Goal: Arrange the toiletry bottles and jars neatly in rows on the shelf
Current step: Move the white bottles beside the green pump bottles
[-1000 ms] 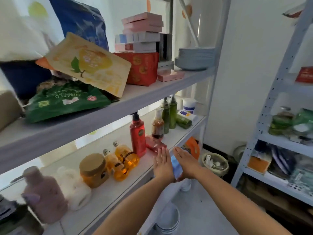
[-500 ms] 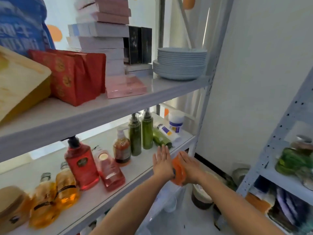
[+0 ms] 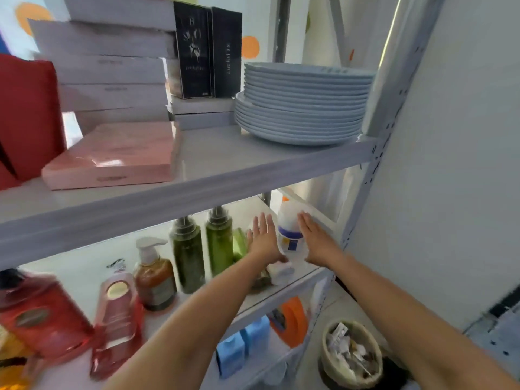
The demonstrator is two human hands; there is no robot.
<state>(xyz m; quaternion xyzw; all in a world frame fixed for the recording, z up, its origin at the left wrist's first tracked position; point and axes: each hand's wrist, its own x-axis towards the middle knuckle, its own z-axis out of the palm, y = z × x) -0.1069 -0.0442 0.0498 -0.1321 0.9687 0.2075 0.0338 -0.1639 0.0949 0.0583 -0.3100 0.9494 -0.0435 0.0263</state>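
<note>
STEP: reaching for the white jar (image 3: 289, 223) at the far right end of the shelf (image 3: 84, 273), behind a lying white tube (image 3: 281, 273) | HANDS: left hand (image 3: 263, 240) and right hand (image 3: 316, 242) flank it, fingers straight, holding nothing; contact unclear | NEXT: probably grip the jar and line it up with the green pump bottles (image 3: 188, 257) | TEXT: jar's blue label and the black boxes (image 3: 208, 52) carry lettering, too blurred to read

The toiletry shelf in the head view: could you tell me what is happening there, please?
A person reaches both open hands toward the white jar at the far right end of the shelf, the left hand on one side of it, the right hand on the other; whether they touch it is unclear. Two green bottles and an amber pump bottle stand upright to the left; a pink bottle lies tilted beside a red bottle.
</note>
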